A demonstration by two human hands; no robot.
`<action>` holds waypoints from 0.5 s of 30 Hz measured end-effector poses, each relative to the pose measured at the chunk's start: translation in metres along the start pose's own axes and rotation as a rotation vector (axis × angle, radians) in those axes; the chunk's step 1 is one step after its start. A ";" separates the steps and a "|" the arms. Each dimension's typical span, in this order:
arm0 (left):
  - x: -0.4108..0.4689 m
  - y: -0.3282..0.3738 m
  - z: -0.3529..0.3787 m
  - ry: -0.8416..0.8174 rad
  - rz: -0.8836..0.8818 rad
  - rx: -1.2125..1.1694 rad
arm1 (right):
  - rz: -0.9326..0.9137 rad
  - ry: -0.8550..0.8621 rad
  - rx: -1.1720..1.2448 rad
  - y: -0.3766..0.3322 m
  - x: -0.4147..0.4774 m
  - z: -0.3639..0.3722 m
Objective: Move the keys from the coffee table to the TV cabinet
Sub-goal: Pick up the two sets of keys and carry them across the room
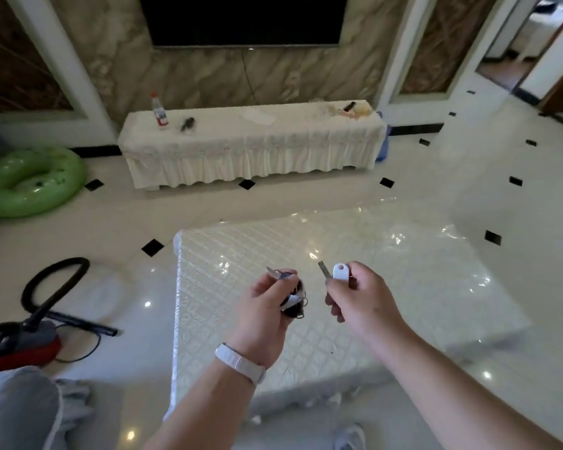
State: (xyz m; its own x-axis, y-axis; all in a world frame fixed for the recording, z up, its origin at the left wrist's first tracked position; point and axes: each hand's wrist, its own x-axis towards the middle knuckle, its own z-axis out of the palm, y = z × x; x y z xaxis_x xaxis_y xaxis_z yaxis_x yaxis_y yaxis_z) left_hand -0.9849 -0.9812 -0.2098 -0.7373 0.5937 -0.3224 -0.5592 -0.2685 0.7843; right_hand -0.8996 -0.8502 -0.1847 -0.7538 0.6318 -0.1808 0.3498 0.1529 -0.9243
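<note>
Keys (325, 273) in right hand (355, 295) | above coffee table (403, 254) | TV cabinet (251, 147) well apart

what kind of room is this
Most likely a home living room: a wall-mounted TV hangs above a low cloth-covered TV cabinet, a covered coffee table stands in front, and a vacuum cleaner sits on the tiled floor.

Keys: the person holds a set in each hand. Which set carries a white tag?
The keys in the right hand: a white tag sits beside the metal blade. The keys in the left hand form a dark bunch instead.
</note>
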 end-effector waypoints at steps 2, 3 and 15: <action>-0.005 -0.005 0.023 -0.054 0.015 0.115 | 0.009 0.046 0.020 0.001 -0.009 -0.022; -0.006 -0.008 0.034 -0.071 0.029 0.171 | 0.012 0.072 0.030 0.002 -0.013 -0.034; -0.018 -0.088 0.188 -0.215 0.135 0.593 | 0.067 0.347 0.086 0.058 -0.062 -0.203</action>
State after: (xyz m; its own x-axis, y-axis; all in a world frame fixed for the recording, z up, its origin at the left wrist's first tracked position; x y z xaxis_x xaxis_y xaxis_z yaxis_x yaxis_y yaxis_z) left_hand -0.8512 -0.8258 -0.1739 -0.6598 0.7392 -0.1353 -0.1167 0.0771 0.9902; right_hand -0.7197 -0.7269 -0.1585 -0.4919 0.8609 -0.1303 0.3323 0.0473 -0.9420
